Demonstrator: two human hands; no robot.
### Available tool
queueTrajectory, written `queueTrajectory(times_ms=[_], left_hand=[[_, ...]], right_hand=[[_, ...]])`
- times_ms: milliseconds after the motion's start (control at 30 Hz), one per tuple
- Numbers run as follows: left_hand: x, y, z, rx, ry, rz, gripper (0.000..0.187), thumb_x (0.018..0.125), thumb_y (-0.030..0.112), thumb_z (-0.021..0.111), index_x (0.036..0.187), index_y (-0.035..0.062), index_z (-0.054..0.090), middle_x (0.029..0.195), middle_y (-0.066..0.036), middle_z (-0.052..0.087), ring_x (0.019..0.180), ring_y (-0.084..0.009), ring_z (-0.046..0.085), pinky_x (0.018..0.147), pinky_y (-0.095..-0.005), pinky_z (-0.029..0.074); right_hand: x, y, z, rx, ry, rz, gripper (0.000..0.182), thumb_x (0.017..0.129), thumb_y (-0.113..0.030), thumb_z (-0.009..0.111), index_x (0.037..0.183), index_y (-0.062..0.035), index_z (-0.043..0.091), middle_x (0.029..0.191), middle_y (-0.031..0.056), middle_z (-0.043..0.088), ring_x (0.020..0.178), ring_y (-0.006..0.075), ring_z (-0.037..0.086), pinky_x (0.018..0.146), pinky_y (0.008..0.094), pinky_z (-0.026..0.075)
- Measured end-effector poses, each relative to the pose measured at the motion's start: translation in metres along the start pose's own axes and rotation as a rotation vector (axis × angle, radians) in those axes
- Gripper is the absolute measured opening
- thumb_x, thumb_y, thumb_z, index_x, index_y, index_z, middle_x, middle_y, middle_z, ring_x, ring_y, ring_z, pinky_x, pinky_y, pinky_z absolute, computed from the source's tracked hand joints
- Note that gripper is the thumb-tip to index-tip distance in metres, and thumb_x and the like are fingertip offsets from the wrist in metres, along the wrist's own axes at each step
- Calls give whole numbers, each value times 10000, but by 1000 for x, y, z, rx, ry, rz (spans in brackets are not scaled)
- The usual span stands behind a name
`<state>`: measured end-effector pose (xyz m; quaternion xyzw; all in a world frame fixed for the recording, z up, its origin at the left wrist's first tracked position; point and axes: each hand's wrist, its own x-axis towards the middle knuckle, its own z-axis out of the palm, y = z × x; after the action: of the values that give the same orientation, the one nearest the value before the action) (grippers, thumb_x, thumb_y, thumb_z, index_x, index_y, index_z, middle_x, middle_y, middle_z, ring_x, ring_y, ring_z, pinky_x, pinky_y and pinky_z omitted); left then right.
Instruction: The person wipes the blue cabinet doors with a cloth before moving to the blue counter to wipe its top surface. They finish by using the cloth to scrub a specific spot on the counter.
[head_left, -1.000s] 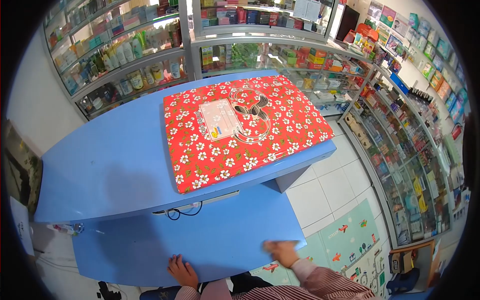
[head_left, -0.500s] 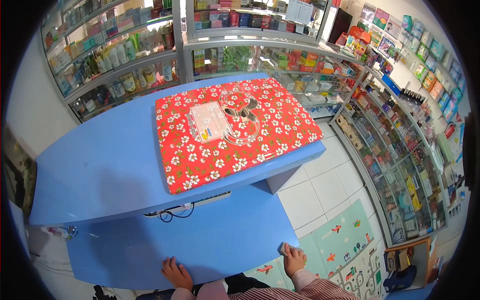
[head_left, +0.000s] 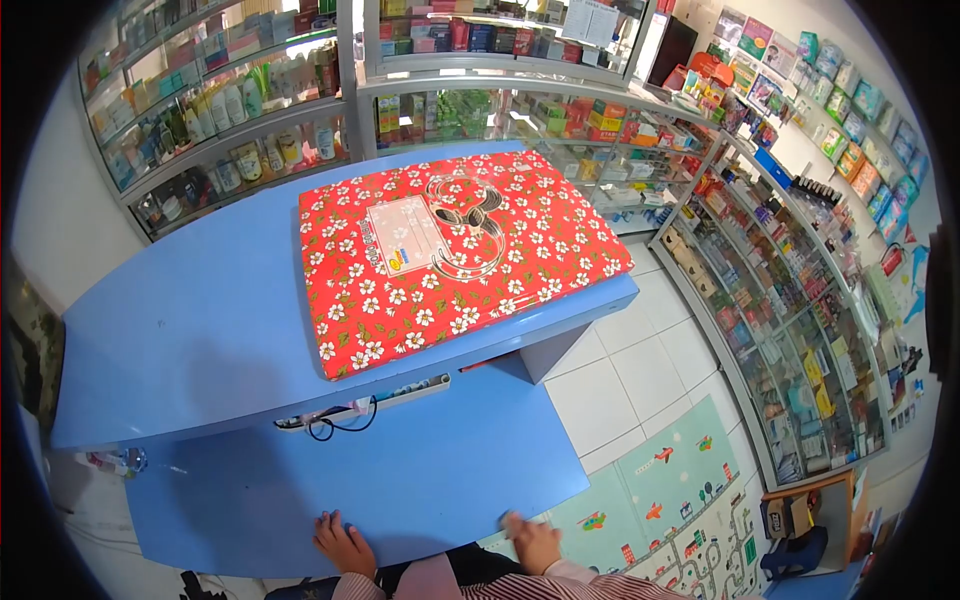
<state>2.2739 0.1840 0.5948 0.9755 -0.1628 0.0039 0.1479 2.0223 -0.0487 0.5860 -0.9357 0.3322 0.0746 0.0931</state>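
My left hand (head_left: 343,543) rests palm down near the front edge of the lower blue desk (head_left: 400,480), fingers stretched out and a little apart, holding nothing. Toward the desk's front right edge, my right hand (head_left: 533,545) is closed on a small greyish pad (head_left: 508,522). Motion blurs the pad, and its exact kind does not show. On the raised blue shelf (head_left: 200,300) lies a large red folder (head_left: 460,260) with a white flower pattern, a pale label and a bow design. Both hands are apart from it.
Under the raised shelf sits a narrow white tray (head_left: 420,388) with a black cable (head_left: 345,420). Glass cabinets (head_left: 780,330) full of packaged goods line the back and right. A printed mat (head_left: 640,500) lies on tiled floor, near an open wooden compartment (head_left: 830,530).
My right hand has moved left and slightly toward me along the desk, carrying the small greyish pad. My left hand stays in its place on the desk. The view has shifted slightly.
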Motion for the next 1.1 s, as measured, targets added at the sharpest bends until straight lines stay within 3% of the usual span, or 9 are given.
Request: queueTrajectory(times_ms=[67, 167, 333, 433, 567, 633, 800, 900, 1100], left_hand=[[-2, -1, -1, 30, -5, 16, 415, 990, 264, 301, 1267, 1, 463, 1376, -200, 390, 1323, -400, 292, 1062, -570, 159], [-1, 0, -3, 27, 3, -8, 417, 990, 266, 299, 1267, 3, 466, 1360, -203, 400, 1313, -400, 305, 1050, -579, 170], [-2, 2, -9, -74, 84, 92, 390, 993, 264, 304, 1226, 24, 504, 1332, -204, 408, 1297, -409, 316, 1035, -585, 204], [-7, -18, -8, -432, 189, 148, 374, 1001, 262, 309, 1156, 18, 546, 1288, -204, 412, 1220, -384, 376, 999, -534, 271], [-43, -35, -37, -561, 283, -188, 332, 962, 265, 442, 1175, 39, 561, 1304, -182, 434, 1241, -374, 395, 961, -536, 341], [-56, -48, -46, -545, 360, -286, 354, 1001, 262, 340, 1054, -9, 562, 1183, -182, 417, 1097, -334, 431, 953, -467, 332], [-85, -124, -48, -485, 503, -405, 323, 983, 252, 382, 1014, -8, 571, 1143, -188, 448, 1052, -330, 470, 929, -427, 369], [-130, -205, -2, -449, 625, -447, 275, 956, 203, 448, 1101, -1, 561, 1193, -213, 478, 1101, -378, 471, 942, -461, 375], [-224, -306, 47, -293, 500, -575, 314, 977, 176, 439, 1208, -17, 528, 1238, -267, 486, 1145, -446, 450, 983, -485, 373]], right_hand=[[1, -12, -15, 25, 156, -128, 481, 800, -263, 572, 1277, -214, 536, 963, 39, 607, 847, 283, 581, 705, 562, 396], [54, 34, -45, -180, -1, 318, 341, 823, -228, 524, 1159, -193, 571, 970, 45, 612, 833, 273, 585, 705, 541, 398], [129, 126, -96, 92, 534, 287, 544, 805, -129, 558, 1343, -103, 483, 1036, 108, 541, 1005, 312, 482, 827, 475, 330], [159, 104, -48, -49, 360, -194, 530, 825, -165, 550, 1330, -28, 471, 1071, 147, 544, 1023, 356, 485, 883, 496, 344], [158, -28, 4, 275, 111, -504, 477, 775, -194, 582, 1217, -39, 492, 903, 232, 600, 791, 400, 585, 634, 552, 428], [127, -131, -16, 205, -92, -737, 329, 870, -148, 450, 1182, -63, 508, 700, 111, 626, 591, 354, 591, 601, 530, 442], [80, -218, 2, 253, 19, -1324, 427, 923, -158, 401, 1344, -110, 449, 943, 63, 591, 837, 218, 578, 715, 355, 423], [96, -201, -20, -14, -304, -1334, 550, 911, -217, 459, 1451, -233, 355, 1021, 31, 537, 995, 194, 520, 798, 354, 366], [85, -262, -14, -131, -281, -1350, 560, 933, -249, 433, 1475, -265, 298, 1012, 52, 505, 994, 239, 496, 784, 419, 333]])
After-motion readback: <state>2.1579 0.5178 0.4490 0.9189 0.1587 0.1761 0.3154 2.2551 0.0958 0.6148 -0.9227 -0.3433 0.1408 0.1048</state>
